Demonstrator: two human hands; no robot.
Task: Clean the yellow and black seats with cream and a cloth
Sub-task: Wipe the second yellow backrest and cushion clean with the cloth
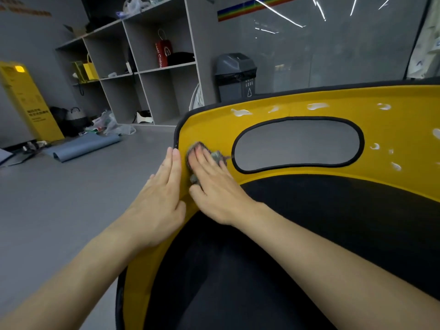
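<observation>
A yellow seat back (pixel 392 129) with a black rim and an oval cut-out curves around a black seat cushion (pixel 285 234). White dabs of cream (pixel 240 112) dot the yellow surface along the top and at the right. My right hand (pixel 214 186) presses a grey patterned cloth (pixel 196 148) flat against the yellow back, left of the cut-out. My left hand (pixel 159 198) lies flat with straight fingers along the seat's left outer edge, right beside the other hand.
Grey floor spreads to the left. A grey shelf unit (pixel 142 67) with bags stands behind, a grey bin (pixel 235 76) beside it. A yellow cabinet (pixel 26 101), a rolled grey mat (pixel 81 146) and scattered bags lie at far left.
</observation>
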